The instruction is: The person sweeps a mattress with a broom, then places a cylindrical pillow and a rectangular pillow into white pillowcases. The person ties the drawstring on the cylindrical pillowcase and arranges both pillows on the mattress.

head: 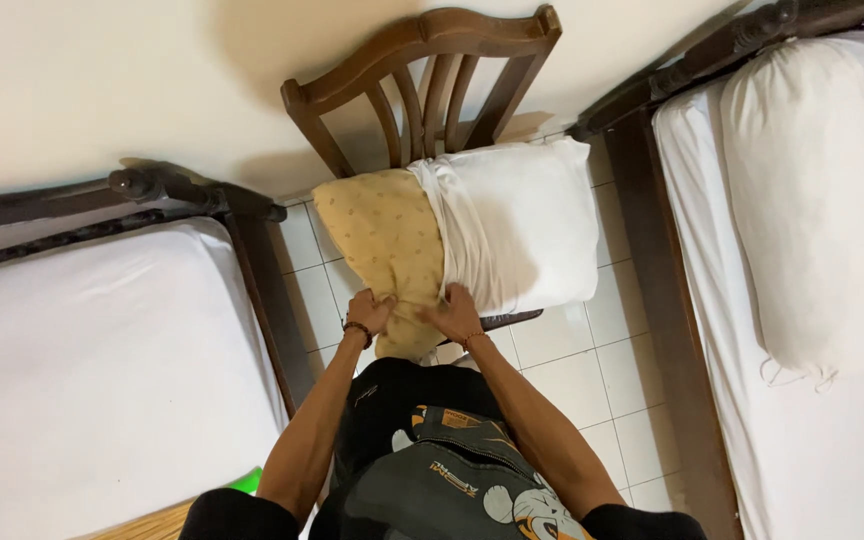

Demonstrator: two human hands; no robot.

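A yellow patterned pillow (382, 235) lies on a dark wooden chair (427, 75), its right part covered by a white pillowcase (527, 235) bunched in folds at the middle. My left hand (370, 312) grips the near edge of the yellow pillow. Beside it, my right hand (455, 312) pinches the near edge where the bunched pillowcase meets the pillow. Both wrists wear thin bracelets.
A bed with a white sheet (82, 370) stands at the left, with a dark metal headboard (102, 200). Another white bed (832, 400) with a long white bolster (802, 200) is at the right. White floor tiles (592, 390) run between them. A cream wall is behind the chair.
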